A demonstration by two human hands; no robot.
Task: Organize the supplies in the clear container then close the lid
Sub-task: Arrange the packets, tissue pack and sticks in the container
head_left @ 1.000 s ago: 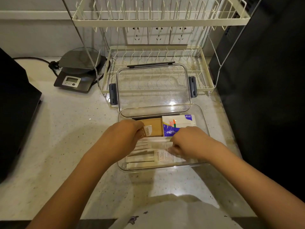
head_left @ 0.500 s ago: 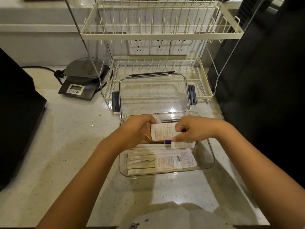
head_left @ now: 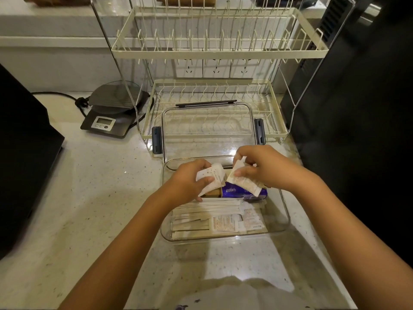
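The speckled counter [head_left: 89,209] spreads wide and bare to the left of the two hands, ending at a dark block on its left edge; a black appliance [head_left: 357,130] walls off the right side; beyond the hands stands the cream dish rack [head_left: 214,52], and the clear lid [head_left: 207,130] leans against its lower tier, just behind the clear container [head_left: 285,220]; a kitchen scale [head_left: 111,117] sits far back left. Both hands hover over the container's rear half; the left hand [head_left: 190,184] pinches a white packet [head_left: 211,177], the right hand [head_left: 261,166] pinches another packet [head_left: 243,182], the two nearly touching; beneath them lie a blue pack [head_left: 241,191], a tan box [head_left: 213,193] and wrapped sticks [head_left: 201,211].
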